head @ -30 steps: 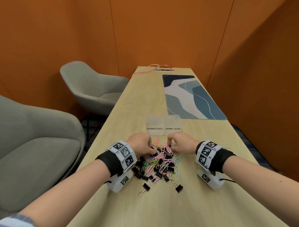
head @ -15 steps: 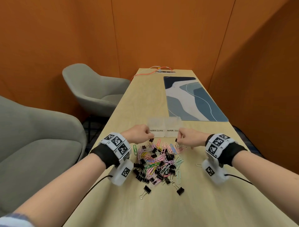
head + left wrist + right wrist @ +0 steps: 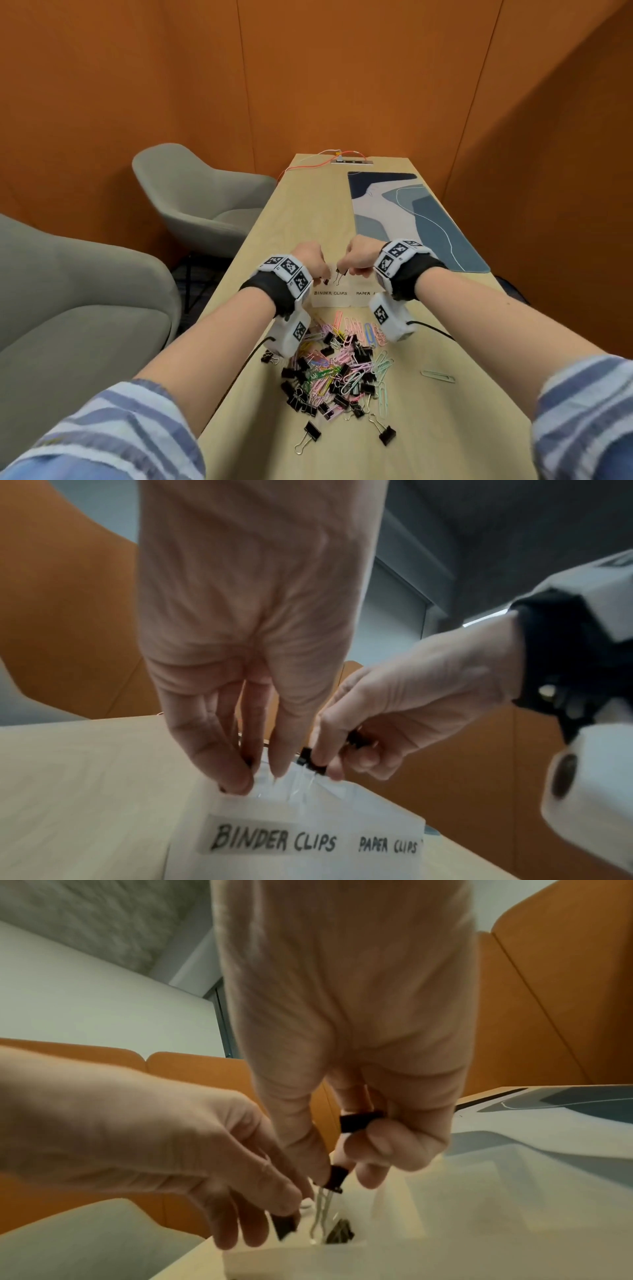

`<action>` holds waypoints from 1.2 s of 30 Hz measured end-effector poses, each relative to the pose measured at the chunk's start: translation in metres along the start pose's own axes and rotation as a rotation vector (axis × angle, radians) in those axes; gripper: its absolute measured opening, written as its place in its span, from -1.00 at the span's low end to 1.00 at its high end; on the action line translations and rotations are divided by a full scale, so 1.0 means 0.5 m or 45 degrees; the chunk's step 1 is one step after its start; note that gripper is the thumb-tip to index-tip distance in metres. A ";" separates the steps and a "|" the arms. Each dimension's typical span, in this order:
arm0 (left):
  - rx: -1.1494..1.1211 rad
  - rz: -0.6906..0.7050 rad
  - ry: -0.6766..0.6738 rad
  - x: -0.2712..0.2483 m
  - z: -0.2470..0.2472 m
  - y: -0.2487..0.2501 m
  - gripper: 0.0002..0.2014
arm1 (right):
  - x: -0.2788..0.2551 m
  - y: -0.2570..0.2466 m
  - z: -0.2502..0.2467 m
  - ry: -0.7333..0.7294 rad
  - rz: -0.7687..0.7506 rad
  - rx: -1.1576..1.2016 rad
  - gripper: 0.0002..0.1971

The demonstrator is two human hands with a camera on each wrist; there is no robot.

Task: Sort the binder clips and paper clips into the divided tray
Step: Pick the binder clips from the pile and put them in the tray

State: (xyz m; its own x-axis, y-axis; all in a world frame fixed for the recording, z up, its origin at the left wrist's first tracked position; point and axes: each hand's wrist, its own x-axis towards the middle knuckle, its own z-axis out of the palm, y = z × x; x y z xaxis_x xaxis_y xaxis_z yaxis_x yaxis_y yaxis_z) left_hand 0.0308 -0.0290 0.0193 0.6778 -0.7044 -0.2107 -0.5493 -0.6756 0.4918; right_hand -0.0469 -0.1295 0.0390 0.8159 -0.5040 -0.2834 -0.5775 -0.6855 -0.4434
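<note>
A black binder clip [image 3: 336,1177] hangs, wire handles down, over the "BINDER CLIPS" compartment of the clear divided tray [image 3: 330,301], pinched by the right hand [image 3: 359,258], which curls round a second clip [image 3: 361,1121]. The left hand [image 3: 310,258] pinches another black clip [image 3: 284,1229] beside it. The mixed pile [image 3: 337,373] lies nearer on the table [image 3: 445,428].

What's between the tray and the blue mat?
Bare table only, apart from the two hands overlapping it, between the tray and the mat, seen in the head view.
</note>
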 end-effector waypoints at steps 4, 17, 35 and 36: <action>-0.158 0.029 0.061 0.000 -0.009 -0.014 -0.80 | 0.019 -0.013 0.017 0.024 0.018 0.012 -0.80; 0.265 0.223 -0.296 -0.114 0.013 -0.092 -0.82 | -0.096 0.018 0.061 -0.333 -0.356 -0.391 -0.82; 0.331 0.290 -0.160 -0.127 0.073 -0.085 -0.70 | -0.125 0.096 0.111 -0.207 -0.128 0.488 -0.58; 0.317 0.293 -0.141 -0.127 0.069 -0.083 -0.70 | -0.125 0.102 0.109 -0.229 -0.078 0.566 -0.58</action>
State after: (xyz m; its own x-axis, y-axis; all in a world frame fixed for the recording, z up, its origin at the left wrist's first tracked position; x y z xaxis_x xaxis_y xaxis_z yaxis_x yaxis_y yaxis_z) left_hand -0.0063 0.0362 -0.0170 0.4731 -0.8542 -0.2156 -0.7928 -0.5195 0.3187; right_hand -0.1258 -0.1042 -0.0120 0.8626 -0.3441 -0.3709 -0.4920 -0.4002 -0.7731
